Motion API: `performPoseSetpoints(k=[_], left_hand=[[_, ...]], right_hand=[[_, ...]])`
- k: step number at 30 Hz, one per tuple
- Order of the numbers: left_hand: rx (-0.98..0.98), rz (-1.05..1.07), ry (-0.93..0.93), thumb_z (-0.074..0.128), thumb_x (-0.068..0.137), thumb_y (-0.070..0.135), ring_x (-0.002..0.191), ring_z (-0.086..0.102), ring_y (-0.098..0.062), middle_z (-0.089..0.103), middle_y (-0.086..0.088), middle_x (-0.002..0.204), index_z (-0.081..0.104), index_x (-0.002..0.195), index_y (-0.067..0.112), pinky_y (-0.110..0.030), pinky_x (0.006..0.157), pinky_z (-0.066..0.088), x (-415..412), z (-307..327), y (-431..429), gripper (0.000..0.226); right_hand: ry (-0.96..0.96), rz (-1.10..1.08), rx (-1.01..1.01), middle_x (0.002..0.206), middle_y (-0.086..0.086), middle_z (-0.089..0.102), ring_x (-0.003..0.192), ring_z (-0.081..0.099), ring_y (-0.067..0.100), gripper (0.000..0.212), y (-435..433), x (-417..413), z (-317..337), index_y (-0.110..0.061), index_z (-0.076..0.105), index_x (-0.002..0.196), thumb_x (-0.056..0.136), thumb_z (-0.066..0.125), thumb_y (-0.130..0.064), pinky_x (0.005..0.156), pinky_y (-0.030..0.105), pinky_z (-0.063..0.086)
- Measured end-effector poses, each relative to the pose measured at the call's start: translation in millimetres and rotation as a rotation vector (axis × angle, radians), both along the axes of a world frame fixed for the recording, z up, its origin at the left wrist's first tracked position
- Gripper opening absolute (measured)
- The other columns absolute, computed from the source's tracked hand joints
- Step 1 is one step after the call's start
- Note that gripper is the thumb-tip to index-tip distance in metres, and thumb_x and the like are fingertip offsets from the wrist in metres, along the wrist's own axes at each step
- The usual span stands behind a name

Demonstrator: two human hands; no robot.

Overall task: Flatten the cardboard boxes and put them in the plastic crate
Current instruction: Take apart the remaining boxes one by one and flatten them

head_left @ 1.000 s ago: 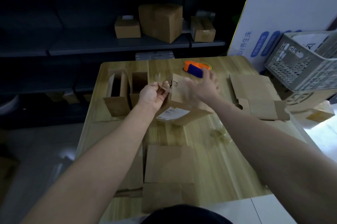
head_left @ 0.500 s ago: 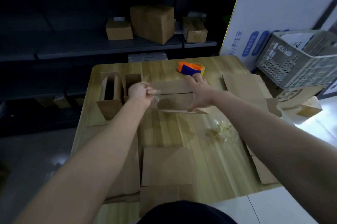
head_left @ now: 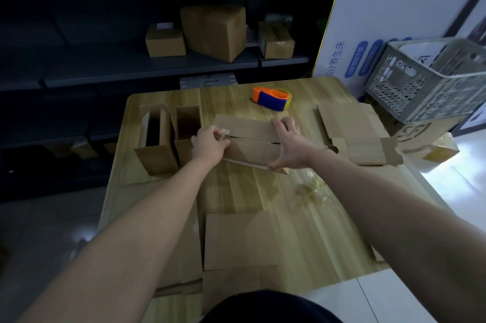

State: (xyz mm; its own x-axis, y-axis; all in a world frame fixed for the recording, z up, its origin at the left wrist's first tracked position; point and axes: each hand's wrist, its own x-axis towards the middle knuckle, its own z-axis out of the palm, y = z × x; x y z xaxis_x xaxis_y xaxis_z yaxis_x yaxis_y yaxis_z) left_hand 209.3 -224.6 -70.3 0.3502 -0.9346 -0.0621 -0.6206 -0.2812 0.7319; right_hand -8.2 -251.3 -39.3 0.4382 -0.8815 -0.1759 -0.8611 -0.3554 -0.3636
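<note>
A brown cardboard box (head_left: 249,138) lies on its side in the middle of the wooden table (head_left: 263,191). My left hand (head_left: 209,145) pinches a strip of clear tape (head_left: 223,133) at the box's left end. My right hand (head_left: 289,146) spans the box's right end, fingers on its far edge and thumb on its near edge. Two opened boxes (head_left: 168,138) stand upright at the left. Flattened cardboard (head_left: 355,133) lies at the right and more flattened cardboard (head_left: 236,241) lies near me. The grey plastic crate (head_left: 431,80) sits tilted beyond the table's right edge.
An orange and blue tape dispenser (head_left: 272,97) rests at the table's far side. Crumpled clear tape (head_left: 310,185) lies right of centre. Dark shelves behind hold several closed boxes (head_left: 214,30). A white printed board (head_left: 368,20) leans at the right.
The box went from tilted up in my hands to lying flat on the table. My left hand kept its pinch on the tape and drew it leftward. My right hand settled over the box's right end.
</note>
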Motion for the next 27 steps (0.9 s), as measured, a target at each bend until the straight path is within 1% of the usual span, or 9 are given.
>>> performPoseSetpoints(k=[3, 5, 7, 10, 13, 15, 19, 23, 27], left_hand=[[-0.088, 0.014, 0.065, 0.056, 0.092, 0.013, 0.090, 0.058, -0.018, 0.059, 0.000, 0.090, 0.060, 0.086, 0.017, -0.023, 0.070, 0.045, -0.1, 3.0, -0.2, 0.007], [-0.110, 0.015, 0.172, 0.058, 0.091, 0.013, 0.084, 0.058, -0.012, 0.060, 0.004, 0.085, 0.061, 0.083, 0.020, -0.019, 0.068, 0.043, -4.4, 5.6, -0.9, 0.011], [-0.097, -0.004, 0.337, 0.060, 0.089, 0.012, 0.082, 0.060, -0.013, 0.063, 0.002, 0.085, 0.062, 0.079, 0.023, -0.024, 0.071, 0.049, -10.1, 7.3, -0.9, 0.014], [-0.069, -0.009, 0.629, 0.062, 0.087, 0.008, 0.082, 0.064, -0.017, 0.066, -0.003, 0.088, 0.063, 0.078, 0.020, -0.027, 0.066, 0.054, -11.5, 9.7, 3.9, 0.015], [-0.071, 0.040, 0.958, 0.059, 0.088, 0.004, 0.093, 0.065, -0.023, 0.066, -0.008, 0.100, 0.065, 0.087, 0.014, -0.036, 0.075, 0.057, -0.4, 12.9, 8.3, 0.012], [-0.131, 0.138, 1.106, 0.056, 0.090, 0.002, 0.089, 0.066, -0.023, 0.066, -0.008, 0.096, 0.064, 0.089, 0.012, -0.036, 0.074, 0.057, 8.0, 16.7, 8.6, 0.013], [-0.195, 0.592, 0.992, 0.059, 0.089, 0.007, 0.081, 0.062, -0.015, 0.065, -0.001, 0.091, 0.063, 0.084, 0.021, -0.030, 0.072, 0.052, 26.7, 21.6, 2.2, 0.015], [-0.181, 0.670, 0.865, 0.063, 0.088, 0.016, 0.082, 0.058, -0.010, 0.064, 0.006, 0.089, 0.065, 0.079, 0.026, -0.026, 0.071, 0.046, 25.2, 20.4, -3.9, 0.013], [-0.180, 0.754, 0.811, 0.055, 0.091, 0.014, 0.088, 0.061, -0.019, 0.067, -0.005, 0.103, 0.067, 0.085, 0.019, -0.031, 0.081, 0.051, 11.8, 19.0, -15.6, 0.014]], right_hand=[[0.109, -0.030, 0.003, 0.153, 0.002, 0.003, 0.141, 0.006, 0.032, 0.125, -2.5, -1.2, -0.7, -0.028, -0.002, 0.149, 0.059, 0.082, -0.049, 0.114, 0.054, 0.022], [0.296, -0.002, -0.079, 0.157, 0.006, -0.002, 0.144, -0.006, 0.035, 0.130, -4.2, 3.9, -3.0, -0.025, -0.006, 0.150, 0.057, 0.077, -0.063, 0.114, 0.060, 0.000], [0.419, 0.026, -0.146, 0.158, 0.009, -0.002, 0.144, -0.010, 0.036, 0.136, -1.5, 14.6, -9.8, -0.023, -0.014, 0.149, 0.056, 0.073, -0.070, 0.108, 0.061, -0.010], [0.390, -0.033, -0.162, 0.157, 0.013, 0.003, 0.144, -0.002, 0.038, 0.139, 4.0, 29.2, -19.9, -0.022, -0.023, 0.146, 0.059, 0.078, -0.061, 0.108, 0.062, -0.008], [0.349, -0.085, -0.227, 0.154, 0.014, 0.010, 0.142, 0.010, 0.038, 0.136, 5.4, 32.8, -20.3, -0.020, -0.022, 0.146, 0.062, 0.079, -0.053, 0.111, 0.062, 0.000], [0.295, -0.087, -0.280, 0.152, 0.014, 0.013, 0.140, 0.014, 0.039, 0.136, 2.8, 33.5, -16.8, -0.021, -0.022, 0.146, 0.061, 0.079, -0.053, 0.111, 0.063, 0.002], [0.221, -0.042, -0.391, 0.150, 0.012, 0.013, 0.139, 0.013, 0.037, 0.137, -8.8, 28.7, 3.1, -0.025, -0.023, 0.145, 0.058, 0.081, -0.046, 0.110, 0.064, 0.003], [0.210, -0.031, -0.421, 0.149, 0.008, 0.010, 0.139, 0.009, 0.036, 0.138, -18.6, 10.4, 19.3, -0.027, -0.024, 0.144, 0.058, 0.082, -0.042, 0.110, 0.065, 0.004], [0.207, -0.117, -0.403, 0.149, 0.008, 0.010, 0.139, 0.009, 0.035, 0.137, -18.3, -14.4, 22.8, -0.025, -0.021, 0.146, 0.058, 0.084, -0.039, 0.110, 0.065, 0.007]])
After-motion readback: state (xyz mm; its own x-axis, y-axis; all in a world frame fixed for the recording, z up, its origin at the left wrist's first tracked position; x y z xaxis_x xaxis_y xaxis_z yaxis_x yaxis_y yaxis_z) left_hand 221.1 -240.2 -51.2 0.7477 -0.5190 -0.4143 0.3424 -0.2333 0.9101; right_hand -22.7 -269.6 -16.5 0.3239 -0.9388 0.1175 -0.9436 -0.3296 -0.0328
